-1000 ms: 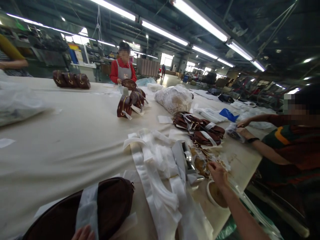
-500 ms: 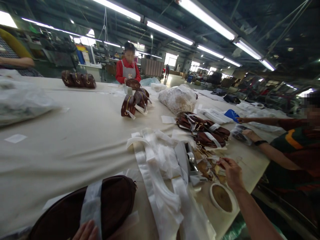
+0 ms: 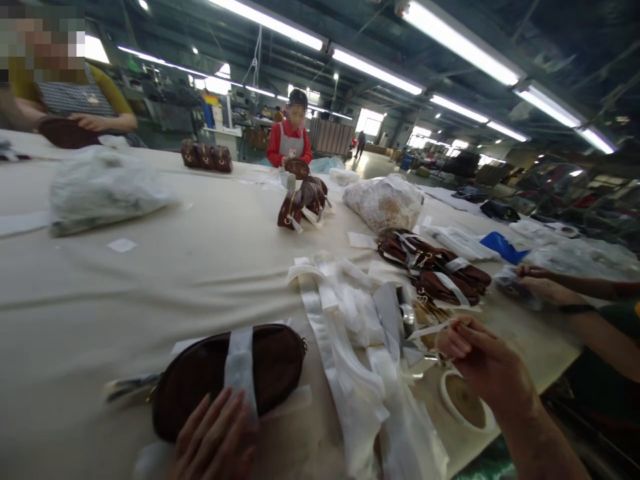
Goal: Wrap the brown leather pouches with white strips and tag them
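A dark brown leather bag [image 3: 280,363] lies on its side on the cloth-covered table, with a white paper band [image 3: 240,363] wrapped across its middle. My left hand [image 3: 217,433] rests on the band and the bag's near edge, fingers stretched out. At the right, my right hand [image 3: 483,353] pinches a thin, pale strip of tape [image 3: 430,330] between thumb and fingers. Just left of that hand stands a grey tape dispenser [image 3: 390,310]. Loose white paper strips [image 3: 345,360] lie in a heap between my two hands.
Banded brown bags [image 3: 445,277] are piled beyond the dispenser, and a tape roll [image 3: 465,400] sits near the table edge. A co-worker's hands [image 3: 537,283] handle a plastic-wrapped item at right. Upright bags [image 3: 305,203] and a bulging plastic sack [image 3: 385,203] stand farther back.
The view has swung left, and the whole brown bag now shows. My right hand has drawn nearer with the tape strip, and my left hand lies further over the band.
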A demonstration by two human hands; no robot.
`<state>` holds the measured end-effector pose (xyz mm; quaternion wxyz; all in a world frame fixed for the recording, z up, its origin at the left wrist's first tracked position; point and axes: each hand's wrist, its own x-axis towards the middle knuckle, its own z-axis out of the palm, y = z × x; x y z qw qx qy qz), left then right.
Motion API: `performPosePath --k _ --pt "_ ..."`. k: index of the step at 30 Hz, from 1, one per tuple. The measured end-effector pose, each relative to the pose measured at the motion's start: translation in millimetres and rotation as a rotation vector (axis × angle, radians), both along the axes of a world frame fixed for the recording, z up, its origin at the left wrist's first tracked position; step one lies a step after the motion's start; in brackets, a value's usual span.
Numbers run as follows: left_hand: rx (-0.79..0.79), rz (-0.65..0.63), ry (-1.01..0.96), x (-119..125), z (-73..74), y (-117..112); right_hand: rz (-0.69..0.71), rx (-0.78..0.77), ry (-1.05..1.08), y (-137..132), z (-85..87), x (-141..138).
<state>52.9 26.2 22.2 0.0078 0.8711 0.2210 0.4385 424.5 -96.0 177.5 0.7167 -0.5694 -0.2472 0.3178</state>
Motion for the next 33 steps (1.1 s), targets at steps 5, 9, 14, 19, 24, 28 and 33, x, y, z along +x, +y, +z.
performPosePath --k 5,9,14,19,24,28,33 --pt "-0.337 -0.261 -0.11 35.4 43.7 -23.8 0.311 0.02 0.212 26.6 -16.9 -73.2" --pt "-0.901 -0.376 -0.071 61.0 63.5 -34.6 0.491 0.013 0.365 44.9 -33.7 -126.4" --pt "-1.516 -0.468 -0.308 63.0 70.8 -31.4 0.617 0.009 0.503 56.2 -45.6 -167.7" --pt "-1.857 -0.779 -0.477 45.3 76.1 -26.1 0.615 0.035 0.586 58.9 -52.7 -174.0" --pt "-1.952 -0.66 -0.453 39.1 76.0 -27.7 0.591 0.025 0.592 60.5 -56.9 -173.2" --pt "-2.049 -0.536 -0.559 45.1 73.1 -30.8 0.58 0.047 0.612 58.7 -61.2 -176.6" --pt "-2.11 -0.415 -0.528 49.8 73.6 -33.3 0.594 0.045 0.652 54.1 -68.9 -179.8"
